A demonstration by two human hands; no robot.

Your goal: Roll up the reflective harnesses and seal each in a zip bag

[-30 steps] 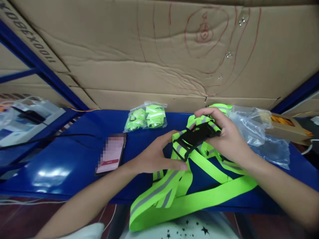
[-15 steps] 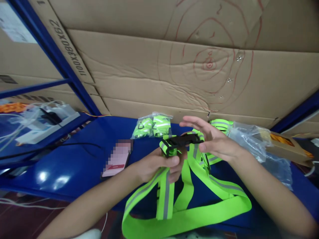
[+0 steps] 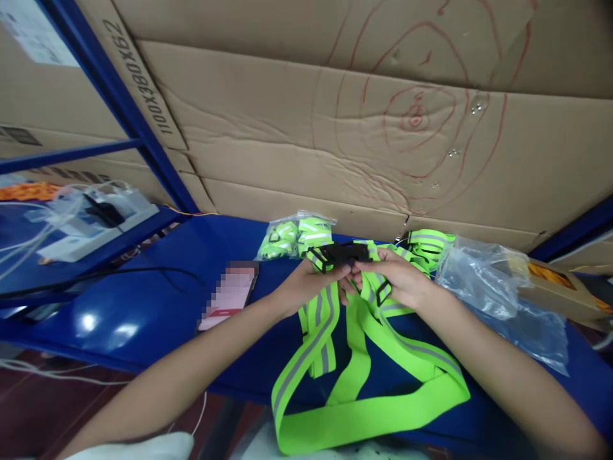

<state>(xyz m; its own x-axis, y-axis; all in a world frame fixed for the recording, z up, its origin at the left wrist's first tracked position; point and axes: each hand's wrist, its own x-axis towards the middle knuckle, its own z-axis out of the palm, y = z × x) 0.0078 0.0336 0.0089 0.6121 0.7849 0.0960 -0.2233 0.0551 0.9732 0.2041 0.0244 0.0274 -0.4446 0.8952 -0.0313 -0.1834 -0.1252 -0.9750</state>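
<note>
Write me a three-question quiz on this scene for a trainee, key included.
1. True or false: the left hand and the right hand are both at the black buckle.

2. Choose one. On the table, the phone lies:
a) to the right of both hands
b) between the hands
c) to the left of both hands

3. Fill in: the straps running down from the hands are mostly bright ____.

Key: 1. True. 2. c. 3. Green.
</note>
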